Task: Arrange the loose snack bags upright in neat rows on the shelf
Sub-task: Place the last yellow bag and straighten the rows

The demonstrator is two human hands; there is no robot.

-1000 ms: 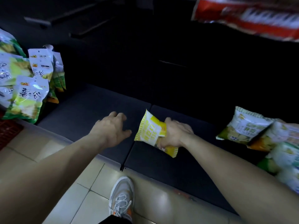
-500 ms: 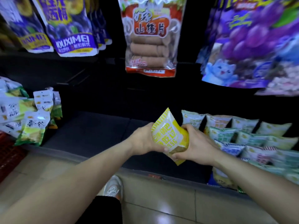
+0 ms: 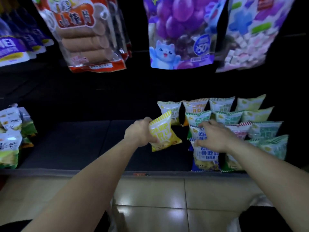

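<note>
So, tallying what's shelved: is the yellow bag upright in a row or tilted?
Tilted. The left hand grips the yellow bag at a slant over the shelf, left of the standing rows.

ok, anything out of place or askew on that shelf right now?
Yes. The yellow bag is tilted in the left hand, not in a row yet. The far-left bags sit in a loose, leaning heap, unlike the upright rows on the right.

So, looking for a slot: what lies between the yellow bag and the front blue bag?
Only bare dark shelf separates the yellow bag from the front blue bag, in the head view.
</note>
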